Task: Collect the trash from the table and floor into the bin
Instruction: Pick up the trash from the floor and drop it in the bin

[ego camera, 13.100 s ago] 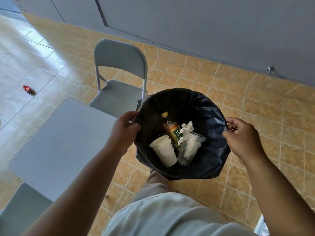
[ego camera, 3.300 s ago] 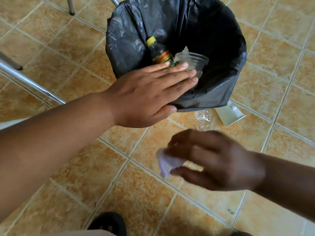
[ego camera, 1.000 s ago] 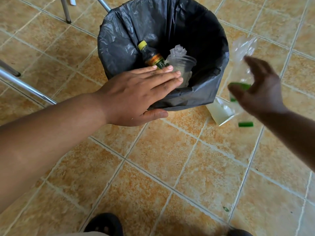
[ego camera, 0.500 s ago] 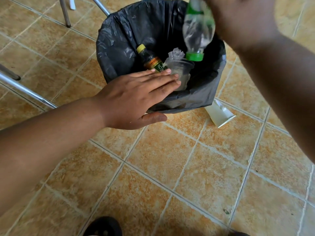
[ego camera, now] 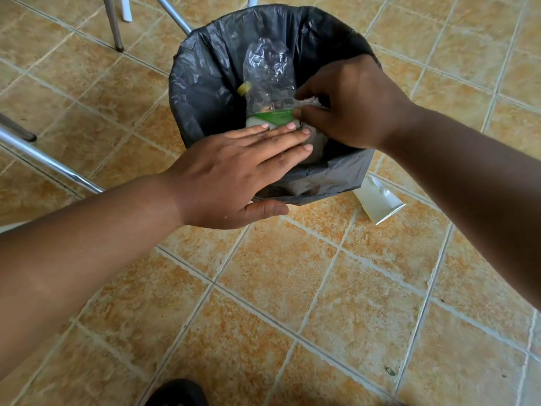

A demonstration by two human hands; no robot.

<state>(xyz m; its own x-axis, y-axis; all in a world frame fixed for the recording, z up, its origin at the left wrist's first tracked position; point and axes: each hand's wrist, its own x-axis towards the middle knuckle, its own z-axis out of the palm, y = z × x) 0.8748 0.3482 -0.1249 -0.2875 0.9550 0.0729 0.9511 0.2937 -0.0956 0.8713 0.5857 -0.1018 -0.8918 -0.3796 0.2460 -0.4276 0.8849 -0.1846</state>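
Note:
The bin (ego camera: 205, 83), lined with a black bag, stands on the tiled floor at the top middle. My left hand (ego camera: 234, 177) lies flat over its near rim, fingers stretched across the opening and thumb pressed against the outside wall. My right hand (ego camera: 351, 104) reaches into the opening from the right and pinches a crumpled clear plastic bottle (ego camera: 269, 71) at its green label. The bottle sits inside the bin, above the other trash. The yellow cap of a brown bottle (ego camera: 244, 88) peeks out beside it. A squashed white paper cup (ego camera: 377, 200) lies on the floor against the bin's right side.
Metal chair legs (ego camera: 112, 24) stand behind the bin at the top left, and a slanted metal leg (ego camera: 49, 162) crosses the left edge. My dark shoe (ego camera: 178, 394) shows at the bottom. A small green scrap (ego camera: 390, 371) lies on the tiles at the lower right.
My right hand lifted the clear bottle off the floor to the right, carried it over the bin, and has now lowered it inside. My left hand has stayed on the rim.

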